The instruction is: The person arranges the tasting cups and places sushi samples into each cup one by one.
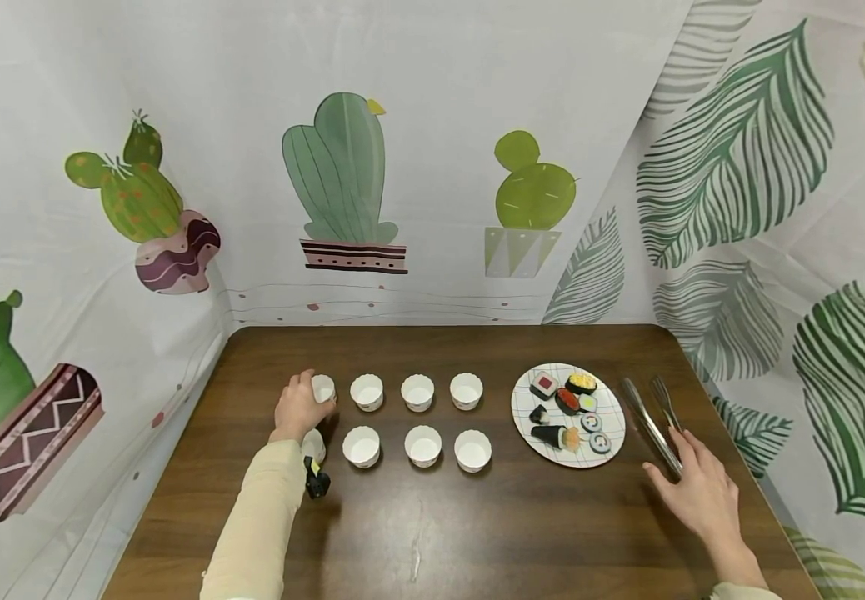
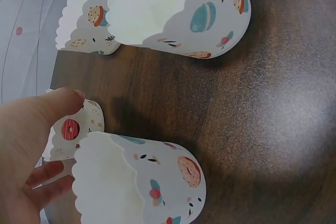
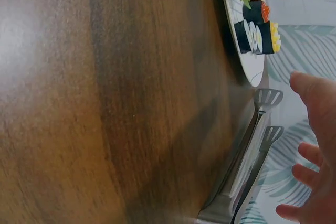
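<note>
My left hand [image 1: 300, 408] is at the far left cup of the back row, a white paper baking cup [image 2: 71, 128] with scalloped rim and a red doughnut print. Thumb and fingers grip it from either side in the left wrist view. Another baking cup [image 2: 173, 174] stands just in front of that hand, partly behind the wrist in the head view. On the right, my right hand [image 1: 702, 492] is spread beside and over the handle end of metal tongs [image 1: 652, 425]. Its fingers [image 3: 310, 153] are apart and hold nothing.
Several more baking cups [image 1: 417, 392] stand in two rows across the brown table [image 1: 372, 533]. A round checked plate [image 1: 526, 425] of sushi pieces [image 1: 552, 436] lies between the cups and the tongs. Printed cloth [image 1: 432, 167] walls the back and sides.
</note>
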The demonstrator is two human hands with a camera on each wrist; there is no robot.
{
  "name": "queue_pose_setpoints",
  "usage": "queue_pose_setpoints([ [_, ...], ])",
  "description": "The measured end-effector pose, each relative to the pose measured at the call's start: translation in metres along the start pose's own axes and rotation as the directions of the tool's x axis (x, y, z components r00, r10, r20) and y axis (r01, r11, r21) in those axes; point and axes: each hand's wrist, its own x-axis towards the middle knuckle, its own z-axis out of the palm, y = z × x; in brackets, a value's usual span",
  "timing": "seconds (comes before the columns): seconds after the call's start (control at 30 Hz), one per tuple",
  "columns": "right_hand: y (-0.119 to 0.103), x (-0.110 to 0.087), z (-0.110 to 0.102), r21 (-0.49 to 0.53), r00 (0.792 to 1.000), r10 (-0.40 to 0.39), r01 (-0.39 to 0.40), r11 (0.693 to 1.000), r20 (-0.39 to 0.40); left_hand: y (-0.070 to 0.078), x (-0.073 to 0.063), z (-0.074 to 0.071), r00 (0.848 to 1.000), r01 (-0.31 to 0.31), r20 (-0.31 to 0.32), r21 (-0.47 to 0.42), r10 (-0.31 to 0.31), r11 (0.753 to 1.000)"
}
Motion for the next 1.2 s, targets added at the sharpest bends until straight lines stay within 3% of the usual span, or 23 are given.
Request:
queue_pose_setpoints([
  [0.8,0.018,0.003,0.007,-0.007,0.965,0.211,-0.213,0.977,0.157,-0.007,-0.001,0.004,1.0,0.011,-0.018,0.002,-0.011,1.0],
  [1.2,0.025,0.009,0.017,-0.011,0.94,0.313,-0.315,0.949,0.136,-0.009,0.002,0.008,0.999,0.024,-0.043,-0.015,-0.025,1.0],
])
